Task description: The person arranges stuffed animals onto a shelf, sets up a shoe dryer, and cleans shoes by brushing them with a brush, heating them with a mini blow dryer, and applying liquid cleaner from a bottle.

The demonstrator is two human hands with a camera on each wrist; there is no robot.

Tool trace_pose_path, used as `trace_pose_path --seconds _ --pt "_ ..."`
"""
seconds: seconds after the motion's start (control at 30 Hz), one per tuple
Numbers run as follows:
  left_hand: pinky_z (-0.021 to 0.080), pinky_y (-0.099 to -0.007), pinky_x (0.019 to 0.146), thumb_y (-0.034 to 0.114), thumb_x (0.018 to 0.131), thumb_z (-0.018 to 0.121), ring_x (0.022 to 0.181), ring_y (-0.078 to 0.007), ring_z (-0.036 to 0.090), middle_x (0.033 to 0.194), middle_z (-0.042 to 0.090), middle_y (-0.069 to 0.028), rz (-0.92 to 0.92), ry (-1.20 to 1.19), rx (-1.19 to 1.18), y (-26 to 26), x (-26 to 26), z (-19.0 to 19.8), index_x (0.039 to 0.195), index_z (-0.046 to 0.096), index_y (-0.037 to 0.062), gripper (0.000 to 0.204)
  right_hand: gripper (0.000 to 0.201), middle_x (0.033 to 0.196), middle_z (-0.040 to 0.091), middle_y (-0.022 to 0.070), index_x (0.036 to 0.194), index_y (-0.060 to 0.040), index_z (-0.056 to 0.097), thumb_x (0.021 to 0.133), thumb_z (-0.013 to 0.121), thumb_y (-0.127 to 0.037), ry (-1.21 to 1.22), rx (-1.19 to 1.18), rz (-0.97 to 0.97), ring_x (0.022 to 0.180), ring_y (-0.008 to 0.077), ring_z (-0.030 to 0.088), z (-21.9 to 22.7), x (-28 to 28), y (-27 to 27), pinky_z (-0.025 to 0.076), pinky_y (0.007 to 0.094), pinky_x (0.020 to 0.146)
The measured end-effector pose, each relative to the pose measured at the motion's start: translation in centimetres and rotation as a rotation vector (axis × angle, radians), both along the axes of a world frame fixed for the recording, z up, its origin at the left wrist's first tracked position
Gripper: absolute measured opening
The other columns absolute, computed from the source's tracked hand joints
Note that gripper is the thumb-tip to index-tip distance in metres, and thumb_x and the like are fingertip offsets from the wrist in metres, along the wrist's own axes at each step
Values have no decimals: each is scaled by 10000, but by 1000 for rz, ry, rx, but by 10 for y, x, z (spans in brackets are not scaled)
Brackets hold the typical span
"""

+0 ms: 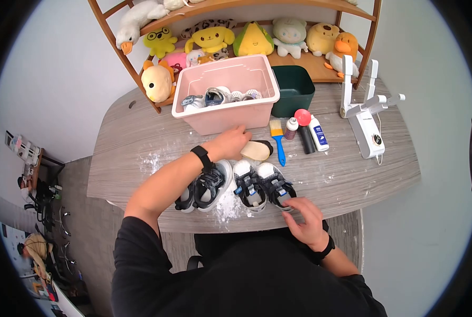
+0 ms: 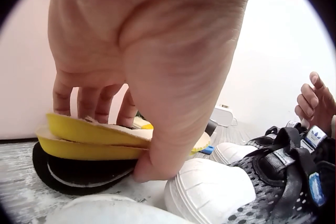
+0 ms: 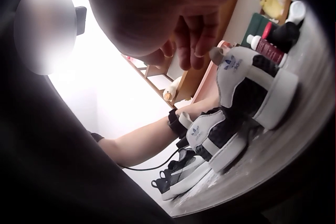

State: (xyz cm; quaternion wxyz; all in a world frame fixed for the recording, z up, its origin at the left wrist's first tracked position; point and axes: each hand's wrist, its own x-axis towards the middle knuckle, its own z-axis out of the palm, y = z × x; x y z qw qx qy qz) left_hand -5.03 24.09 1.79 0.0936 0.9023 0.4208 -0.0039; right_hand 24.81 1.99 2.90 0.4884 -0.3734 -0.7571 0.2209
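Observation:
My left hand (image 1: 232, 142) grips a stack of insoles (image 1: 257, 151) on the table beyond the shoes. In the left wrist view the thumb of my left hand (image 2: 152, 66) lies along the near side of the yellow-edged insoles (image 2: 94, 137), fingers on the far side, with black insoles (image 2: 79, 174) beneath. My right hand (image 1: 307, 224) is by the heel of the right-hand strapped shoe (image 1: 278, 185), holding nothing; in the right wrist view its fingers hang loosely bent near the white heel (image 3: 233, 77). Another strapped shoe (image 1: 250, 185) stands beside it, and black-grey shoes (image 1: 210, 185) stand left.
A pink bin (image 1: 225, 113) with shoes inside stands at the back, beside a dark green bin (image 1: 294, 92). A brush (image 1: 277, 138), bottles (image 1: 318, 133) and a white device (image 1: 365, 132) are to the right. White powder (image 1: 228, 208) marks the tabletop. Plush toys fill the shelf (image 1: 320, 71).

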Motion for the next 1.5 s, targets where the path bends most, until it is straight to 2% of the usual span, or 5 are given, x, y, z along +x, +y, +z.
trace_pose_path --seconds 0.5,0.7,0.97,1.13,1.5 --pt "553 -473 1011 83 705 858 1181 -417 675 1260 697 -231 72 -245 324 38 3 210 1359 583 9 714 332 1041 738 165 1110 13 744 795 838 58 3 126 85 894 331 726 -11 -3 16 582 404 762" --pt "545 -483 1027 83 777 873 1243 -417 651 1344 674 -233 -188 -99 939 88 -6 173 1450 582 39 735 353 1064 733 171 1118 23 729 787 850 49 -37 147 7 935 348 728 -3 4 23 592 409 800" --pt "525 -405 768 190 727 950 854 -332 665 901 710 -90 180 -381 285 -142 -59 133 986 750 46 357 528 1284 681 140 1208 -33 711 749 940 -163 -263 17 75 1175 380 648 -1 19 39 541 500 972" --pt "485 -461 965 320 655 974 1042 -334 644 1095 700 -103 484 -291 283 -243 -96 56 1158 722 55 622 479 1185 646 101 1179 -61 713 773 915 -216 -486 117 236 1126 346 627 -7 13 45 496 493 991" --pt "438 -553 1109 213 782 884 1021 -307 651 1032 637 -80 416 -241 236 -256 -103 17 1271 748 181 508 385 891 625 79 1195 -47 699 864 855 -168 -591 204 148 907 280 635 -12 -14 30 492 466 1009"
